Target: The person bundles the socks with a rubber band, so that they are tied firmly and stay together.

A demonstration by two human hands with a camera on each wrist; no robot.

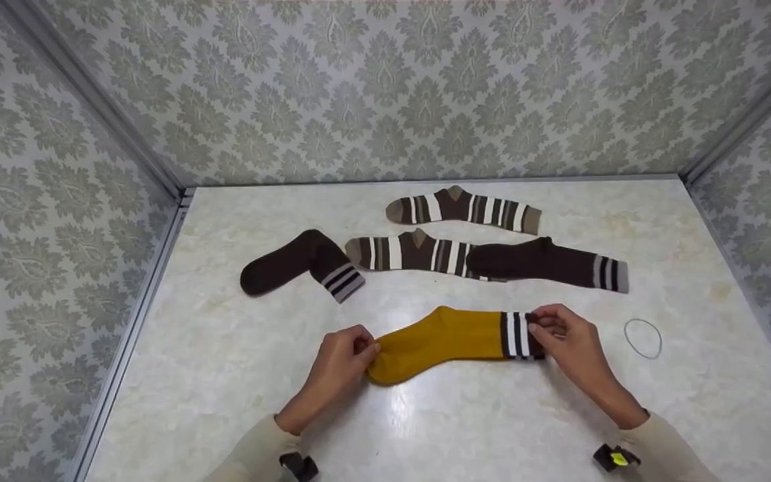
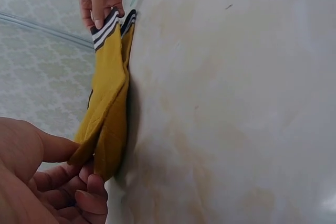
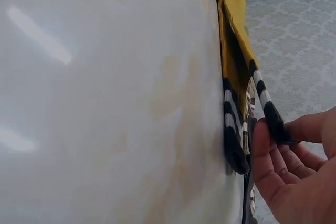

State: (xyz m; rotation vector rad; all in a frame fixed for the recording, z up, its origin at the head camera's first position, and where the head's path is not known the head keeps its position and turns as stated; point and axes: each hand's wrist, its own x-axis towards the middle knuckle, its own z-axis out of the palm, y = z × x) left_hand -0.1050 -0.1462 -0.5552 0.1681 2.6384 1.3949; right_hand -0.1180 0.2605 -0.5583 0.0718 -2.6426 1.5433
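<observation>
A mustard-yellow sock [image 1: 469,333] with black and white striped cuff lies lengthwise between my hands. At its toe, my left hand [image 1: 337,365] pinches the fabric between thumb and fingers. My right hand [image 1: 576,345] pinches the cuff end at the other side. Both wrist views reveal a second yellow sock [image 2: 111,150] beneath the first; its striped cuff [image 3: 231,111] rests on the table, apart from the raised upper cuff [image 3: 262,90]. From the head view the lower sock is mostly covered.
Behind lie two brown-and-white striped socks, one farther back [image 1: 456,206] and one nearer [image 1: 415,253]. A dark brown sock [image 1: 533,261] overlaps the nearer one; another dark sock [image 1: 278,264] lies bent at left. A thin elastic loop [image 1: 643,338] rests at right. Patterned walls enclose the table.
</observation>
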